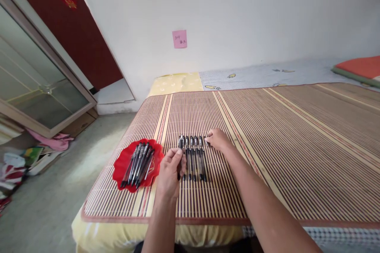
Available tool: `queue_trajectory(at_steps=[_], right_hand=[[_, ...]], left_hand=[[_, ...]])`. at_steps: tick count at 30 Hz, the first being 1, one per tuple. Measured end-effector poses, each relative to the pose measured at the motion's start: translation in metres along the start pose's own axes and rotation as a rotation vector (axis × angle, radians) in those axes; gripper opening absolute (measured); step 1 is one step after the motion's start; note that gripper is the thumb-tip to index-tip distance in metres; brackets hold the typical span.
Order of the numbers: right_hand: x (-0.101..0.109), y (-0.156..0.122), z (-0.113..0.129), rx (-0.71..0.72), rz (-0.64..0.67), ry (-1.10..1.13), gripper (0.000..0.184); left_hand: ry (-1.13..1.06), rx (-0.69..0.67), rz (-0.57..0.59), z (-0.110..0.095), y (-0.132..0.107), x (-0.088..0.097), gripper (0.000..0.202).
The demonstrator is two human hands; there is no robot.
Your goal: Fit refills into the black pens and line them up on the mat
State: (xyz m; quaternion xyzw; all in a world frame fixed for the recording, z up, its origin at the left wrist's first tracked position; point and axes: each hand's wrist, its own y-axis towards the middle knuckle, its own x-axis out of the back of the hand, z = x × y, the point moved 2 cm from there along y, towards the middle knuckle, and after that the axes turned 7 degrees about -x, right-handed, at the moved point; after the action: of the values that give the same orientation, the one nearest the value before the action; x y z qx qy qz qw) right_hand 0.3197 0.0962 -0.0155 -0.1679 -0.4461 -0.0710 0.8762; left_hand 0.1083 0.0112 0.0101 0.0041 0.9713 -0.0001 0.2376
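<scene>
Several black-capped pens [191, 158] with clear barrels lie side by side in a row on the striped bamboo mat [297, 174], caps toward the wall. At the row's left end, my left hand [172, 168] has its fingers curled around the leftmost pen [181, 141]. My right hand [218, 140] is just right of the caps, its fingertips pinched together on a small dark piece that I cannot make out. To the left, a red scalloped plate [118, 162] holds a pile of similar pens [139, 164] and a thin pale loop, perhaps a rubber band [151, 165].
The mat covers a bed with a yellow sheet [113, 235] along its front edge. A pink note [179, 39] is stuck on the white wall behind. An orange folded item [360, 67] lies at the far right. Clothes and boxes [38, 158] clutter the floor at left.
</scene>
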Motion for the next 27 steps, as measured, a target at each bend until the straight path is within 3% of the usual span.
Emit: queue_trajectory(at_steps=[2, 7, 9, 21, 27], right_hand=[[0.000, -0.001, -0.006, 0.013, 0.009, 0.004, 0.022], [0.000, -0.004, -0.014, 0.090, 0.103, 0.013, 0.065], [-0.001, -0.006, -0.012, 0.100, 0.136, 0.008, 0.071], [-0.004, -0.008, -0.005, 0.118, 0.177, -0.046, 0.075], [0.004, -0.018, 0.007, 0.268, 0.100, -0.068, 0.057]], left_hand=[[-0.008, 0.006, -0.004, -0.001, 0.001, 0.001, 0.043], [-0.012, 0.004, -0.027, -0.002, 0.001, 0.003, 0.044], [-0.008, 0.003, -0.030, -0.003, 0.001, 0.004, 0.043], [-0.014, -0.014, -0.057, -0.004, 0.006, 0.014, 0.038], [-0.017, -0.004, -0.070, -0.004, 0.008, 0.017, 0.038]])
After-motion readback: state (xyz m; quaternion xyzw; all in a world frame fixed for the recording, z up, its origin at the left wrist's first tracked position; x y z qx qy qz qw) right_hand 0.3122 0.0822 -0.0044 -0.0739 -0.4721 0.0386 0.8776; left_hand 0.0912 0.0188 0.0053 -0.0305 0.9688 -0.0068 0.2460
